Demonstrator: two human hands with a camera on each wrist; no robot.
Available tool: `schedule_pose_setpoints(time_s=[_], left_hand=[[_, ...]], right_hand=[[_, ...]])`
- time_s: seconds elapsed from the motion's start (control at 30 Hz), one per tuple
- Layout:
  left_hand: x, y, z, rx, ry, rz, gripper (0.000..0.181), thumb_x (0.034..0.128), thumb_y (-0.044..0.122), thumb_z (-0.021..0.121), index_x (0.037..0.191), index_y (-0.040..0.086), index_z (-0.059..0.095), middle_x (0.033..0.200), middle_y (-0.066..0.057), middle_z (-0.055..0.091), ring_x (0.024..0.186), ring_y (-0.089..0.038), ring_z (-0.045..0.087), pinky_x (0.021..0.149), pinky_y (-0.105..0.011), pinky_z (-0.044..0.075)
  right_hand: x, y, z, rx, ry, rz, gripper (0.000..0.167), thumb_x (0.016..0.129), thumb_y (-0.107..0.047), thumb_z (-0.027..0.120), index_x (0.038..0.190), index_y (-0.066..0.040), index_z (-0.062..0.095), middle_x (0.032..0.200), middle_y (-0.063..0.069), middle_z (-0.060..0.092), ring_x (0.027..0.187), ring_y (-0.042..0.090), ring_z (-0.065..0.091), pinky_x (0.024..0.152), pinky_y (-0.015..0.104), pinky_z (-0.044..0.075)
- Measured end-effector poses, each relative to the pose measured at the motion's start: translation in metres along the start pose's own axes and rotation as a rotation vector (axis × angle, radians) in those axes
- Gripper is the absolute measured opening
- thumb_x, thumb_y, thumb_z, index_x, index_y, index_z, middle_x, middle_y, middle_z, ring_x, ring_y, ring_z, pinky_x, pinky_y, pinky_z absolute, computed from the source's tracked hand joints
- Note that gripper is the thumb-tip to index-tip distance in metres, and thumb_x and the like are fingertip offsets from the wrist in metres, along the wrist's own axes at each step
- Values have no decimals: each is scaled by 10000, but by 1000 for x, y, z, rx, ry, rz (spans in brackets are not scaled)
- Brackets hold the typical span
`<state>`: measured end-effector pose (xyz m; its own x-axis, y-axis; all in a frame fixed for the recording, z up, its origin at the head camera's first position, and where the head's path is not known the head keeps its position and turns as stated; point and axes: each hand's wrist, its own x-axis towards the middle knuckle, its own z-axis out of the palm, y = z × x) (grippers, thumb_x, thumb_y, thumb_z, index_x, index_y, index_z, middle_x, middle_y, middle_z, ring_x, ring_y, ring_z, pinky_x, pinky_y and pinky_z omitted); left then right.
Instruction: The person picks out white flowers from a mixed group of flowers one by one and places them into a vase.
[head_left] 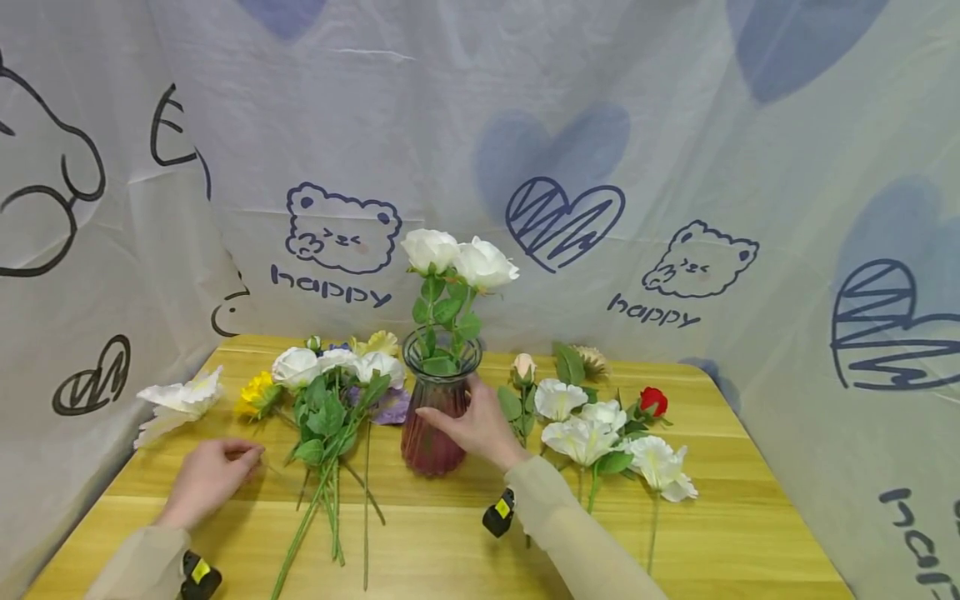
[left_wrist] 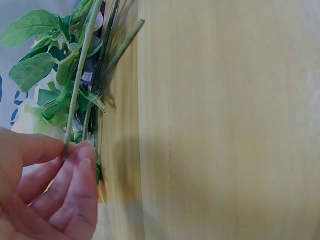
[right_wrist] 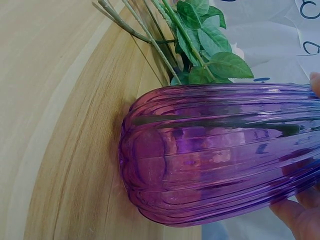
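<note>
Two white roses [head_left: 459, 257] with green leaves stand in a ribbed glass vase [head_left: 435, 425], grey at the rim and purple-pink below. My right hand [head_left: 480, 423] grips the vase on its right side, thumb in front, the other fingers partly hidden. In the right wrist view the purple vase [right_wrist: 220, 155] fills much of the frame, with a dark stem showing through the glass. My left hand [head_left: 213, 473], at the left, pinches a thin green flower stem [left_wrist: 80, 82] between thumb and fingertips. Which bloom this stem bears, I cannot tell.
Left of the vase lie white roses [head_left: 337, 365], a yellow flower [head_left: 258, 394] and purple petals [head_left: 392, 407]; a white lily-like flower [head_left: 180, 400] is at the far left. White flowers [head_left: 583, 437] and a red rose [head_left: 653, 402] lie to the right. A printed curtain [head_left: 450, 108] encloses the table [head_left: 420, 542].
</note>
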<state>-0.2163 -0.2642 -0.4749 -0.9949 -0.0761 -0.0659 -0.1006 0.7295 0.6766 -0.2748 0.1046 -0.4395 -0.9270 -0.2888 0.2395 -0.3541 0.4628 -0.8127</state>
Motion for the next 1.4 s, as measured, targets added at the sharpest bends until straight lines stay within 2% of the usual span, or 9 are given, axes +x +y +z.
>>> schedule_pose_setpoints(time_s=[0.3,0.4,0.6,0.7,0.87,0.97,1.1,1.27,1.4], left_hand=[[-2,2,2,-32,213,42,295,990,192,605,1137,-42,708,953,-165,761,691,-51,618,568,-215,468],[-4,6,0,-68,244,48,306,992,194,610,1171,-52,643,985,-196,754,694,-57,643,566,-215,484],[-6,12,-3,-171,279,46,485,1012,248,603,1349,-43,410,1074,-246,733,694,106,618,586,-199,513],[-4,17,-6,-251,271,43,552,1018,246,598,1420,-38,350,1048,-189,742,711,113,639,622,-187,558],[0,23,-9,-472,221,33,606,1020,124,578,1506,-60,267,893,129,714,754,78,686,730,-177,607],[2,26,-10,-588,199,29,633,1011,62,573,1534,-65,239,857,229,659,768,60,698,748,-170,605],[3,32,-12,-661,192,66,649,999,35,584,1549,-55,251,896,228,635,800,60,702,754,-168,604],[3,41,-15,-812,158,138,678,983,23,610,1562,-42,263,1008,130,580,872,50,694,783,-158,596],[2,54,-16,-844,164,163,660,966,51,653,1535,-51,335,1045,87,554,888,49,686,791,-149,590]], right_hand=[[1,-1,0,-24,1,2,716,865,-484,767,1415,-118,490,1289,95,673,1145,250,678,963,434,576],[1,-1,0,-27,3,4,711,864,-483,769,1408,-115,495,1282,97,675,1140,252,679,959,432,577],[1,0,0,-29,5,8,710,862,-492,768,1400,-112,501,1272,96,680,1129,249,683,952,429,579],[1,1,0,-25,4,14,713,861,-495,767,1401,-114,497,1274,93,678,1133,249,681,961,431,577],[1,1,0,-25,5,6,702,864,-487,767,1395,-114,502,1265,92,684,1123,246,686,957,425,579],[0,0,0,-27,6,1,704,863,-487,769,1399,-119,501,1270,92,683,1128,248,685,961,428,578],[0,0,0,-29,7,1,707,862,-488,769,1402,-119,500,1274,95,682,1132,253,683,962,436,577],[0,0,0,-19,6,2,700,865,-479,770,1400,-119,497,1264,88,688,1118,245,690,955,426,581],[-1,-1,0,-10,2,5,702,864,-480,769,1401,-119,496,1271,87,684,1128,247,687,960,430,579]])
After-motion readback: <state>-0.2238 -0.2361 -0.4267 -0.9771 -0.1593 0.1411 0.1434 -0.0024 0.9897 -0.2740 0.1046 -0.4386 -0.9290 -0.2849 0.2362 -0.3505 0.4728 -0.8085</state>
